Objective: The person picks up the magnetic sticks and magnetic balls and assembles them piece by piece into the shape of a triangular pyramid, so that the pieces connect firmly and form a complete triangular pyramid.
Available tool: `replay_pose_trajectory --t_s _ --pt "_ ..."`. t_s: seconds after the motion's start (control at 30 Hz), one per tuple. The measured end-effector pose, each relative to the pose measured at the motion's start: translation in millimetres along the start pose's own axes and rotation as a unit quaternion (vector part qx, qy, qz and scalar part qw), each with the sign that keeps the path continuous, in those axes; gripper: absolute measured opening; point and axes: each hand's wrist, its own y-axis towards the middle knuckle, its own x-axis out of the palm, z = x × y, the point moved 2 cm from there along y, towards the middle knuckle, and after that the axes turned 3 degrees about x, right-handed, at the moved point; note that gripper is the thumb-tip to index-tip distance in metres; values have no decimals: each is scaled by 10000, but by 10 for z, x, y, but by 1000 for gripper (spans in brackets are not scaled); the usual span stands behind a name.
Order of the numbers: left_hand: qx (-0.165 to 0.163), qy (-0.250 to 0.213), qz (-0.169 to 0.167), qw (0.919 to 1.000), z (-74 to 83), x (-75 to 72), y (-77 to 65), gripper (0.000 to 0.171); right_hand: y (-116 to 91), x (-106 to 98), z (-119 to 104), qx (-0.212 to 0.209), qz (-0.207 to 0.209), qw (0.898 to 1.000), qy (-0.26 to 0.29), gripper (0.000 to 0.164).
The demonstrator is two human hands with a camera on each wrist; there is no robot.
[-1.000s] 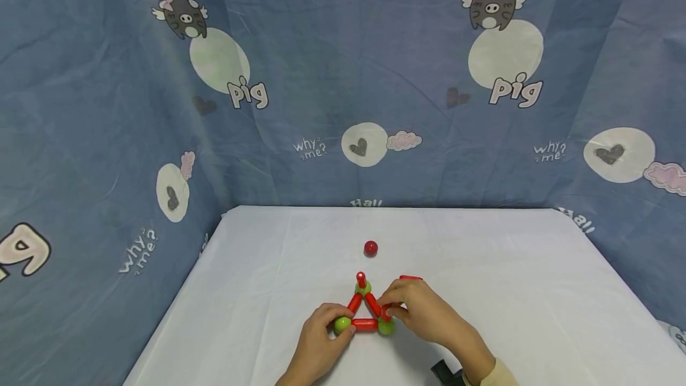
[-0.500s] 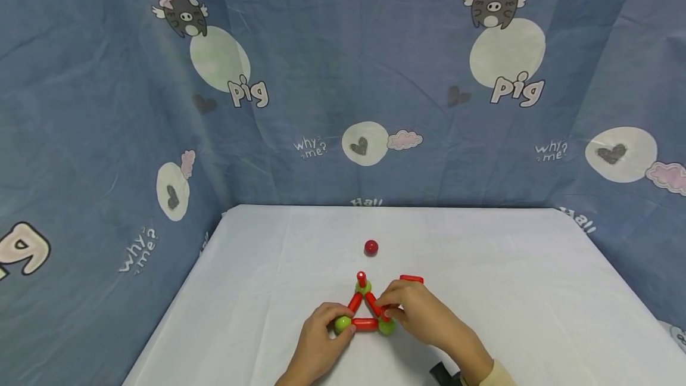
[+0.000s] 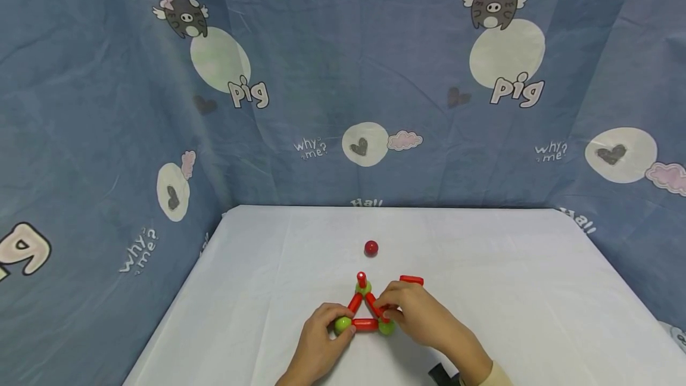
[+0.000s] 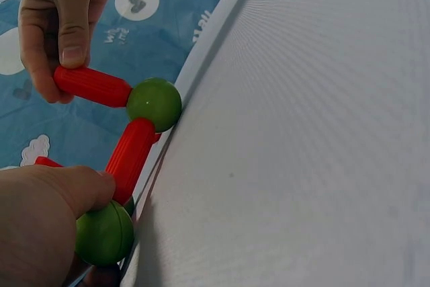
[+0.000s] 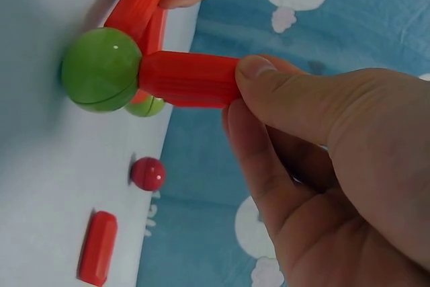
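Red rods and green balls form a triangle lying on the white table. My left hand (image 3: 320,338) grips the left corner's green ball (image 3: 343,325), its thumb against the front red rod (image 4: 132,159). With thumb and fingertips, my right hand (image 3: 423,314) pinches the top end of a standing red rod (image 5: 191,80). That rod's lower end meets the right corner's green ball (image 5: 101,69). At the far corner, another green ball (image 3: 363,289) carries a red rod (image 3: 361,279) that points upward. In the head view, my right fingers partly cover the pinched rod.
Behind the triangle lies a loose red ball (image 3: 371,248). A loose red rod (image 5: 98,248) rests just beyond my right hand. The white table (image 3: 278,255) ends at a blue printed curtain (image 3: 321,76). A black strap (image 3: 443,374) shows near my right sleeve.
My right hand has shifted very slightly left with the pinched rod, and a little more of the loose rod shows behind it. The left hand and the triangle stay in place.
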Motion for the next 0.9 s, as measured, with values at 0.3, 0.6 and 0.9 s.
replay_pose_trajectory --t_s 0.3,0.6,0.9 --pt "-69 35 -57 10000 10 2 1 18 -39 -110 179 237 12 9994 269 33" --pt "-27 25 -54 10000 19 3 1 18 -142 -413 696 1067 758 9882 790 33" --pt "-29 18 -34 10000 16 6 -2 19 -295 -524 1143 1764 1313 9718 853 36"
